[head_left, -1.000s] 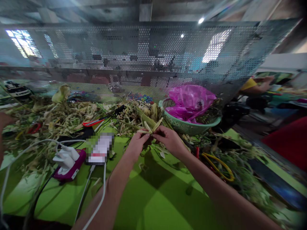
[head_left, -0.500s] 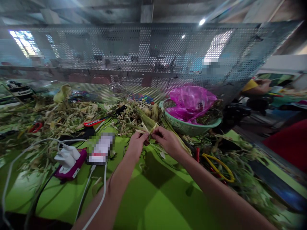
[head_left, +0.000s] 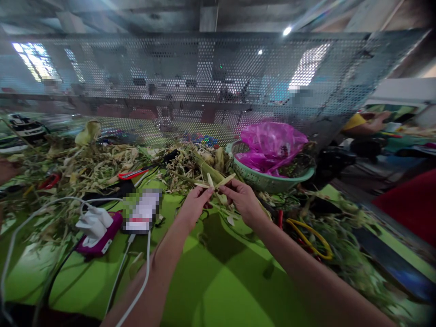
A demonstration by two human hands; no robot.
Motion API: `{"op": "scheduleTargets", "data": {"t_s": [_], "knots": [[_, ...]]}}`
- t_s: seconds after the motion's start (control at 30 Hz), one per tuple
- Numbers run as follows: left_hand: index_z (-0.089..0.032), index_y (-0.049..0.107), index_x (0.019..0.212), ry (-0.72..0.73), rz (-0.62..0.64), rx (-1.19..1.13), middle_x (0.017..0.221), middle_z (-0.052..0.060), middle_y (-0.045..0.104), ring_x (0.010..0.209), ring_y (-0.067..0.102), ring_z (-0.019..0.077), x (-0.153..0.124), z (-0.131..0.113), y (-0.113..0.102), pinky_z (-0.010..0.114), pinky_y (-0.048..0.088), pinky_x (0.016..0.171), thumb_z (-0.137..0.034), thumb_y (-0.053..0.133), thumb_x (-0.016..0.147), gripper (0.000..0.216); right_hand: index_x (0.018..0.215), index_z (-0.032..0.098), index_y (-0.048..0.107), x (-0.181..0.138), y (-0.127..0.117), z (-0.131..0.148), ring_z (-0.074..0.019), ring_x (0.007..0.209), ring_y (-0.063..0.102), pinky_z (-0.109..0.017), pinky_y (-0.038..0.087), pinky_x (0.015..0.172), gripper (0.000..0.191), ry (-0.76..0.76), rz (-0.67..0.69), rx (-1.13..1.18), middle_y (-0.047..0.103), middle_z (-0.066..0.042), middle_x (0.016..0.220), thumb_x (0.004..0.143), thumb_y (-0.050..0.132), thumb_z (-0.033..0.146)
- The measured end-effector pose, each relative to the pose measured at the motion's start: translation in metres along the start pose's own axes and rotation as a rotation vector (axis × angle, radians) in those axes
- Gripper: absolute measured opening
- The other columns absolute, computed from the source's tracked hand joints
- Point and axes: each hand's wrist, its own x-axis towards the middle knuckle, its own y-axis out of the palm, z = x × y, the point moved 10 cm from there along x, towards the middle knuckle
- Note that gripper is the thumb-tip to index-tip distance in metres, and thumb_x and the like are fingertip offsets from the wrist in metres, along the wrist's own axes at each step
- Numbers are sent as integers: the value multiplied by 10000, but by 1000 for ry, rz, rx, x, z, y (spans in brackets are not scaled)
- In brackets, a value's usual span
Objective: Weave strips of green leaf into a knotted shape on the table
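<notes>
Both my hands meet over the green table (head_left: pixel 218 281), pinching thin pale leaf strips (head_left: pixel 218 182). My left hand (head_left: pixel 195 204) is closed on the left end of the strips. My right hand (head_left: pixel 241 199) is closed on the right end, with one strip sticking up to the right between the fingers. Just behind the hands lies a heap of dry and green leaves (head_left: pixel 190 165). A green stalk (head_left: pixel 207 170) slants through that heap.
A green basket (head_left: pixel 272 179) lined with a pink plastic bag (head_left: pixel 270 143) stands behind my right hand. Red-handled scissors (head_left: pixel 134 174), a phone (head_left: pixel 143 211), a pink power bank with white plug (head_left: pixel 98 231), cables and yellow-handled scissors (head_left: pixel 309 236) lie around. A perforated metal screen (head_left: pixel 204 81) closes the back.
My hands have drawn slightly apart and the strips between them now spread out, one end pointing up to the right. The view has barely shifted.
</notes>
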Motion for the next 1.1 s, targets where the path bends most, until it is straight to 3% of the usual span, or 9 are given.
{"op": "scheduleTargets", "data": {"t_s": [0.17,0.37,0.57,0.73,0.87,1.1], "knots": [[-194,677,945,-12,77,109,868,27,643,747,530,138,0,4,7,234,425,631,-446,647,751,320,758,172,639,1,-3,-2,-94,545,412,-238,327,514,206,-4,-31,2,570,26,670,684,688,358],[-166,703,941,26,206,214,836,40,666,743,527,154,-1,0,20,252,409,646,-445,632,764,339,663,170,596,3,-2,-1,-106,565,432,-250,340,565,162,-34,-30,-39,512,42,598,677,661,318],[-168,684,1033,13,162,219,928,54,670,790,542,161,0,2,17,249,422,662,-428,605,790,365,800,175,652,1,4,-6,-103,585,463,-249,347,576,240,53,72,99,595,17,709,691,708,381],[-168,694,995,5,166,245,849,38,670,725,525,149,-2,3,19,253,407,648,-402,586,803,322,771,170,650,2,-1,-9,-107,623,471,-250,348,619,255,71,30,114,579,25,681,633,778,342],[-162,695,835,31,151,228,722,27,629,715,522,159,-5,-4,19,271,405,675,-459,567,811,324,731,177,620,0,3,-4,-113,643,472,-259,359,657,232,37,34,155,561,32,670,659,757,350],[-159,669,747,104,267,270,582,-5,543,670,484,156,-7,-13,32,256,371,621,-448,589,790,303,716,177,600,-1,4,-8,-116,619,469,-261,357,625,256,47,-20,168,560,30,665,657,748,378]]}}
